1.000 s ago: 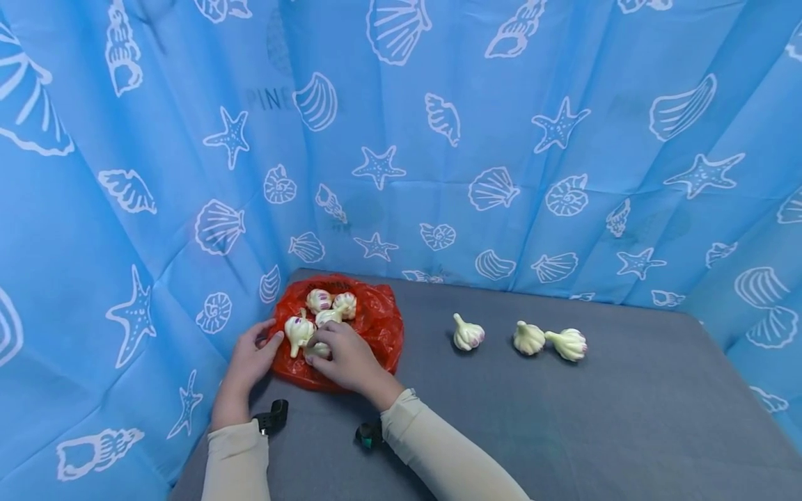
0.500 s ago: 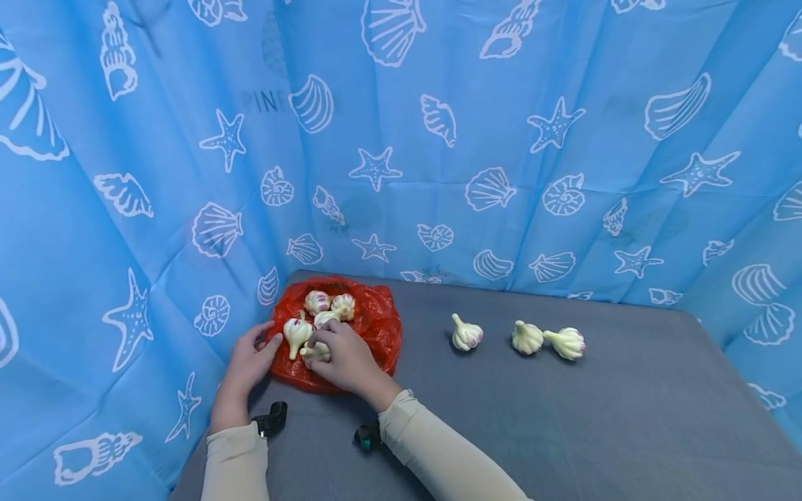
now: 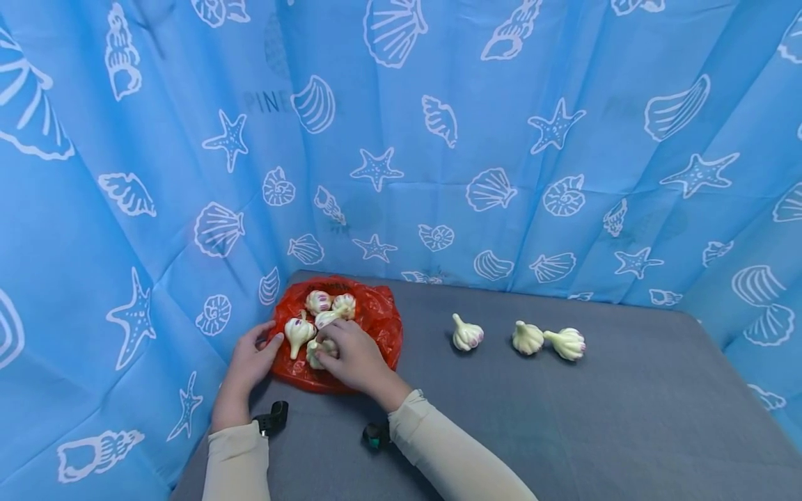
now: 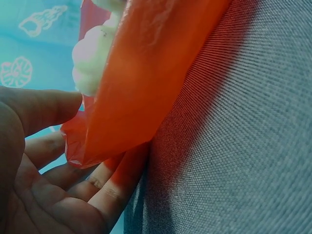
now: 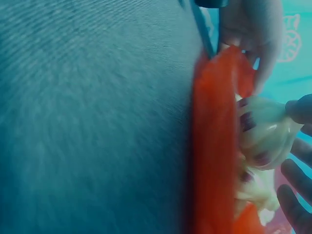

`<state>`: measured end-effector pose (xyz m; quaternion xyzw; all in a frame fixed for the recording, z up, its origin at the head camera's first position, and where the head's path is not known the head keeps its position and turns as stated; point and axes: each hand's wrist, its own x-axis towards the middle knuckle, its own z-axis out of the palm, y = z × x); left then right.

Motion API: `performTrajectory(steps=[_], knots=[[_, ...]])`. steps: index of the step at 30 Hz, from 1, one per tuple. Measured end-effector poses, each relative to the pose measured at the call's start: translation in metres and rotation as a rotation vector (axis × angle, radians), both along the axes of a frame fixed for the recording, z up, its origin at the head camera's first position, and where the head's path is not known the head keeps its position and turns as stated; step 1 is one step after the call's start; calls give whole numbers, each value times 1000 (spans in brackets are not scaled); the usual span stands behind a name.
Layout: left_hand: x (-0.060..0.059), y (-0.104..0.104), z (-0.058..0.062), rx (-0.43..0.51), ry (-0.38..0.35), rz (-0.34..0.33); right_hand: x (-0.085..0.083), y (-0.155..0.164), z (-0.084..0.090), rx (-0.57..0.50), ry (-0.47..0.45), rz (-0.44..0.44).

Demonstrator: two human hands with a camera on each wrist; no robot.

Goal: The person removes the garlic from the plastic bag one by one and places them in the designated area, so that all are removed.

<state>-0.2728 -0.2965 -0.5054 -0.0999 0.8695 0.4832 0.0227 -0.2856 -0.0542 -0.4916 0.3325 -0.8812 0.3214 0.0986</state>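
Observation:
A red plastic bag [image 3: 385,327] lies with its mouth spread, and several white garlic bulbs with purple marks sit in it. One garlic bulb [image 3: 317,357] at its near side is gripped between the thumb and fingers of my right hand [image 3: 362,358]; the right wrist view shows the thumb against that garlic bulb [image 5: 263,136]. My left hand [image 3: 252,358] holds the bag's left edge. In the left wrist view its thumb lies at the rim of the red bag [image 4: 141,83], with fingers partly hidden behind the plastic. Another garlic bulb [image 3: 298,330] lies close to the left fingertips.
To the right on the grey tabletop [image 3: 626,417] lie three loose garlic bulbs: one alone [image 3: 468,335], and a pair, the left bulb [image 3: 528,338] touching the right bulb [image 3: 567,344]. A blue seashell-print curtain [image 3: 401,202] hangs behind and along the left side.
My right hand has shifted slightly right, and the garlic bulb in it has turned a little and shows more. My left hand and the loose bulbs have stayed in place.

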Motion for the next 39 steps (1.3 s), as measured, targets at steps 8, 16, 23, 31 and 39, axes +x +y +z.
performTrajectory(steps=[8, 16, 23, 31, 39], knots=[[0, -1, -1, 5, 2, 10, 8, 32, 20, -106, -7, 64], [0, -1, -3, 4, -7, 7, 19, 84, 35, -217, -11, 104], [1, 0, -1, 9, -22, 6, 24, 141, 39, -281, 59, 52], [1, 2, -1, 12, -4, 24, 30, 215, 36, -303, 124, -68], [0, 2, -1, 14, -8, 28, 42, 280, 41, -252, 140, -259]])
